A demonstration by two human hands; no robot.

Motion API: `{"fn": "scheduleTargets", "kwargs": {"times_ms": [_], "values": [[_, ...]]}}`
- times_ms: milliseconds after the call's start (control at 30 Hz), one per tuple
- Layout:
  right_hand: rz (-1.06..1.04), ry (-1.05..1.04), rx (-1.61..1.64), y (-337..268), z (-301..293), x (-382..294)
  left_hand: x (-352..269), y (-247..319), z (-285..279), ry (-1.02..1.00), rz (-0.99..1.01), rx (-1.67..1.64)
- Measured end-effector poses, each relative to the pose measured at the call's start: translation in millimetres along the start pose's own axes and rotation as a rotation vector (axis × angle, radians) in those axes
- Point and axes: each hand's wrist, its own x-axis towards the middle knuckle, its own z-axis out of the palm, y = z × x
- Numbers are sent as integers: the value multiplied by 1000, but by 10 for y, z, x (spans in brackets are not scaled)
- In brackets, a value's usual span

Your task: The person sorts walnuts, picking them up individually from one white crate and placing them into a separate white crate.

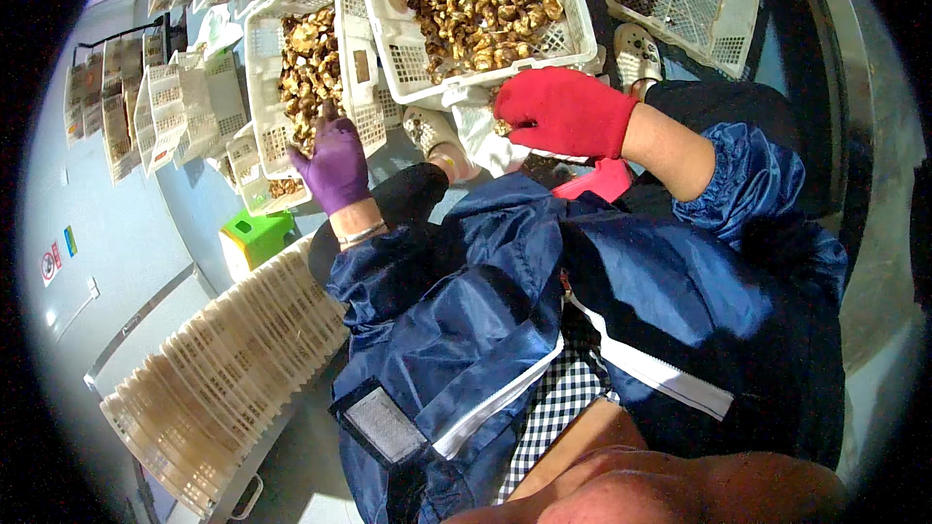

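Observation:
My left hand (333, 160), in a purple glove, reaches into a white plastic crate (261, 51) at its near end. Its fingertips are at a heap of brown mushrooms (312, 73); whether they grip one cannot be told. My right hand (561, 113), in a red knit glove, has curled fingers around a small mushroom (502, 125), partly visible at the fingertips. It is beside the near rim of a larger white crate (495, 76) that holds many mushrooms (488, 7). Below the right hand lie a white cloth or bag (480, 135) and a pink plastic object (601, 180).
Another white crate (735, 22) lies at the upper right. Tall nested crates (226, 371) stand at lower left, near a green-lidded bin (258, 236). More crates (186, 109) are stacked at the upper left. My clogs (429, 127) are between the crates and me.

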Motion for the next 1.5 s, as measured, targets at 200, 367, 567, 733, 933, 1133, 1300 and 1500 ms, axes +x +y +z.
{"fn": "scheduleTargets", "kwargs": {"times_ms": [200,367,567,733,933,1133,1300,1500], "values": [[2,63,-127,51,-109,-113,999,-1172,365,57,-162,996],[23,15,-146,-64,-224,-64,2054,-1881,-364,-79,-60,2227],[67,59,-130,31,-260,-72,2089,-2052,-406,-29,-247,2258],[16,200,-125,104,-229,51,1877,-1437,-374,-41,-336,1228],[131,361,12,124,-332,42,417,-1231,944,6,-325,516],[-25,436,201,-54,-144,191,-245,-1114,1017,-68,28,633],[-101,532,168,-202,-122,197,-440,-1019,1175,-29,52,576],[-75,523,217,-235,-234,130,-562,-1082,1521,121,169,653]]}}
